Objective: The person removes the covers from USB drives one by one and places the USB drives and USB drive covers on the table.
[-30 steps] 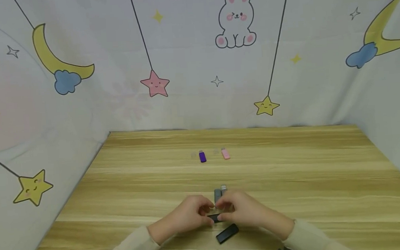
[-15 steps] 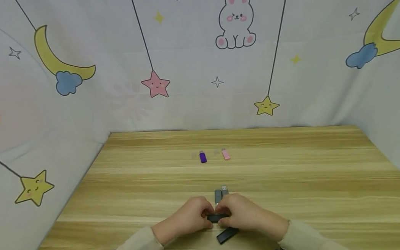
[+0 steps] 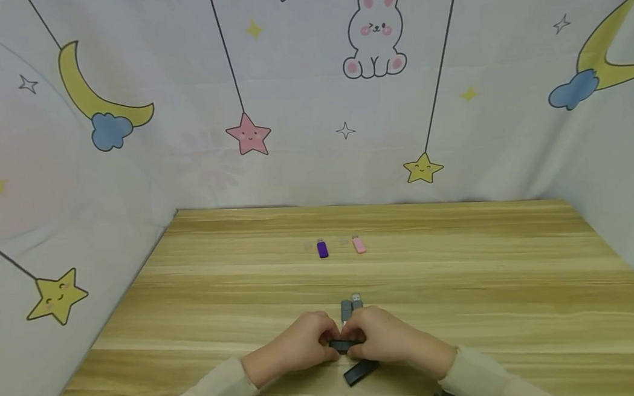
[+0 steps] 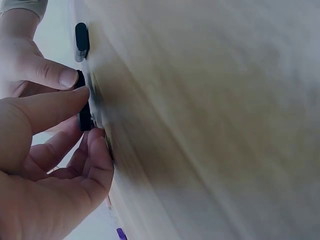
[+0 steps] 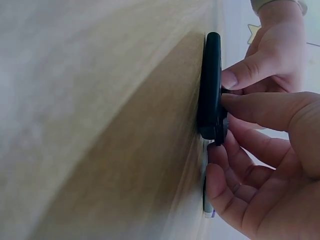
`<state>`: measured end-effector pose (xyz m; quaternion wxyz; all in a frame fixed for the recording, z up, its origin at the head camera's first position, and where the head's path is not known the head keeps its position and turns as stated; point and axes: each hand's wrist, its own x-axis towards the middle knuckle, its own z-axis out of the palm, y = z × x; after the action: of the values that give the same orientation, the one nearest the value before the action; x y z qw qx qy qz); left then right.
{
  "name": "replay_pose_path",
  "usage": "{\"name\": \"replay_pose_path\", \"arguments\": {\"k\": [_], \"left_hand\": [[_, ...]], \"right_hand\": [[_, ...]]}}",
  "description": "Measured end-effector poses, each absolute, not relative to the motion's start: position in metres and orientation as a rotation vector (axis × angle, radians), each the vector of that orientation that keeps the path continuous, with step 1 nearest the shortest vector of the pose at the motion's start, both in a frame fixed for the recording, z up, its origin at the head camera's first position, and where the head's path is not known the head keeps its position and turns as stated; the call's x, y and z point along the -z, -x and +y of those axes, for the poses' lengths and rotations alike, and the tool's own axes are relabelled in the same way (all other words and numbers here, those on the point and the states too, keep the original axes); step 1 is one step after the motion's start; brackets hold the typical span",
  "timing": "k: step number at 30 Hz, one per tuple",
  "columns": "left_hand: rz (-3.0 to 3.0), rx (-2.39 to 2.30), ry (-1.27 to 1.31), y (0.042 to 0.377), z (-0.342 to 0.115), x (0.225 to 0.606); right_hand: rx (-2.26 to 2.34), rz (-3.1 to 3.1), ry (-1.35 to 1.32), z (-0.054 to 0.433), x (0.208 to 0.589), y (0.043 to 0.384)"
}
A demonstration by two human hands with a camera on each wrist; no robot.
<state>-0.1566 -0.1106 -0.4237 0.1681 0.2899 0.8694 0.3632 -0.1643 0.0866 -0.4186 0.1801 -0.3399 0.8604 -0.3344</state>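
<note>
Near the front of the table, my left hand (image 3: 303,342) and right hand (image 3: 385,334) meet over a small black USB stick (image 3: 343,346). Thumb and fingers of each hand pinch it from either end, lying crosswise low over the wood. In the left wrist view the black stick (image 4: 84,117) shows between both thumbs and the curled fingers. Its ends are partly covered, and no connector is visible. Closer to me lies a second black stick (image 3: 361,372), slanted, just below the right hand; it stands large in front in the right wrist view, a dark bar (image 5: 210,85).
Just beyond the fingers lie two grey USB sticks, one (image 3: 346,310) beside another (image 3: 356,301) with its metal plug showing. Farther back are a purple USB stick (image 3: 322,249) and a pink one (image 3: 358,244), with faint clear pieces nearby. A printed curtain (image 3: 304,174) hangs behind the wooden table (image 3: 490,260).
A second ago the fingers were more apart around the black stick; the right hand has come in lower and both hands now pinch it. Over the last half second little has moved.
</note>
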Motion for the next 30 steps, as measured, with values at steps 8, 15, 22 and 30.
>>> {"name": "replay_pose_path", "arguments": {"k": [8, 15, 22, 30], "left_hand": [[2.423, -1.158, -0.75, 0.153, -0.11, 0.421], [2.36, -1.273, -0.664, 0.151, -0.108, 0.421], [2.3, -1.37, -0.63, 0.146, -0.105, 0.419], [2.264, -1.418, -0.599, 0.142, -0.101, 0.417]], "right_hand": [[0.977, 2.424, 0.967, 0.093, 0.416, 0.164], [1.07, 2.382, 0.949, 0.097, 0.414, 0.162], [1.214, 2.277, 0.869, 0.1, 0.416, 0.157], [1.252, 2.27, 0.863, 0.104, 0.417, 0.153]]}}
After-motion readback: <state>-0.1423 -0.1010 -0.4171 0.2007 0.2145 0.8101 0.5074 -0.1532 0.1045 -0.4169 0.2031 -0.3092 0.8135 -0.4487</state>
